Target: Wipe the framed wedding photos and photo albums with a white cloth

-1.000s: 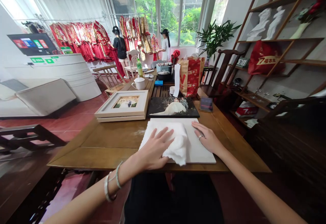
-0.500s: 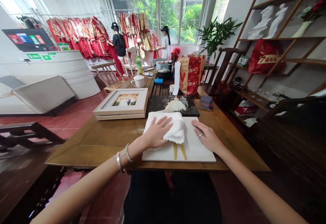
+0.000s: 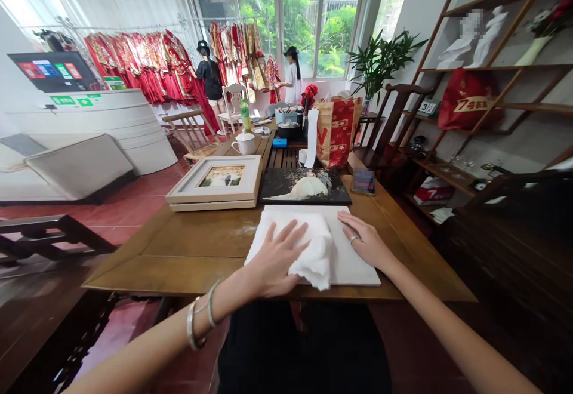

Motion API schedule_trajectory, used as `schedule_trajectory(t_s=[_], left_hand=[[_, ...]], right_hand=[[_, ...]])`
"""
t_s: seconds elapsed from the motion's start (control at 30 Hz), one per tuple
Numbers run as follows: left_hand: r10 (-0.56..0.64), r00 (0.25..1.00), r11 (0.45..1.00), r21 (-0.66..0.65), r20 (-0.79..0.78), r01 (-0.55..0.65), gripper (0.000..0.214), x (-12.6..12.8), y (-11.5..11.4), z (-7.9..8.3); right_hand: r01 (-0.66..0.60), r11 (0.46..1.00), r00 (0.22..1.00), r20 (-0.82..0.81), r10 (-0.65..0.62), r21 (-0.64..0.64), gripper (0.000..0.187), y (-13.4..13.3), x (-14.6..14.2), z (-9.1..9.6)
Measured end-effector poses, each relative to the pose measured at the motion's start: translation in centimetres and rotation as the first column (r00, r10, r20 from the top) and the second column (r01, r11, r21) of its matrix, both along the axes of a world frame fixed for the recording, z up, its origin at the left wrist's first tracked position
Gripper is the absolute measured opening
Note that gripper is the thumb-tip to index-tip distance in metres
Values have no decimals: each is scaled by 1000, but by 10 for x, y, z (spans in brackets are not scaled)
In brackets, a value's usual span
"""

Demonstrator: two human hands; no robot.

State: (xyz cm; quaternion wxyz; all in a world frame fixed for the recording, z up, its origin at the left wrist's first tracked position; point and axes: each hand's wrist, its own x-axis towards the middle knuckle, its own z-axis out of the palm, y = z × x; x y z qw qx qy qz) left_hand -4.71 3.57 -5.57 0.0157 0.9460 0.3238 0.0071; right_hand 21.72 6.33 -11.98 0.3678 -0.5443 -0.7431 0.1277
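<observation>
White cloth (image 3: 320,254), fluffy & rumpled w/ a wavy hem, covers most of the L side of a flat white board (image 3: 353,262) near the front edge of the wood table (image 3: 179,265). L hand (image 3: 280,262) lies on the cloth, unclenched, fingers spread; R hand (image 3: 366,246) rests loosely on the board's R side, fingers extended.
</observation>
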Motion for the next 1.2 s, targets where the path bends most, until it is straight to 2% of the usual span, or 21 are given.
schedule_trajectory(t_s=[0.1, 0.2, 0.3, 0.5, 0.67, 0.8, 1.07, 1.13, 1.2], left_hand=[[-38, 999, 999, -28, 2, 38, 70, -6, -23, 5], [-55, 998, 997, -61, -8, 54, 67, -9, -26, 8], [-34, 999, 997, -64, -15, 33, 59, -6, -8, 6], [72, 997, 996, 47, 36, -73, 55, 16, 38, -8], [93, 995, 995, 40, 40, -95, 54, 21, 48, -9], [105, 994, 994, 23, 19, -105, 57, 17, 34, -7], [28, 999, 995, -96, -41, -32, 80, -2, -35, 7], [17, 998, 993, -116, -61, -24, 80, -4, -39, 9], [15, 999, 995, -93, -52, -20, 75, -3, -32, 8]], right_hand=[[-9, 1000, 1000, 9, 9, 6, 37, 0, -1, 0], [-12, 1000, 1000, 17, 12, 4, 37, 0, -2, 0], [-9, 1000, 1000, 15, 9, 0, 37, 0, -1, 0], [-3, 1000, 1000, 16, 3, -16, 37, 1, 3, -2], [-5, 1000, 1000, -2, 5, -20, 37, 0, 3, -2], [-1, 1000, 1000, 4, 1, -25, 37, 0, 2, 0], [-3, 1000, 1000, -3, 3, -14, 37, 2, 1, -1], [-3, 1000, 1000, -9, 3, -11, 37, 1, 2, -2], [-6, 1000, 1000, -17, 6, -6, 36, 1, 2, -3]])
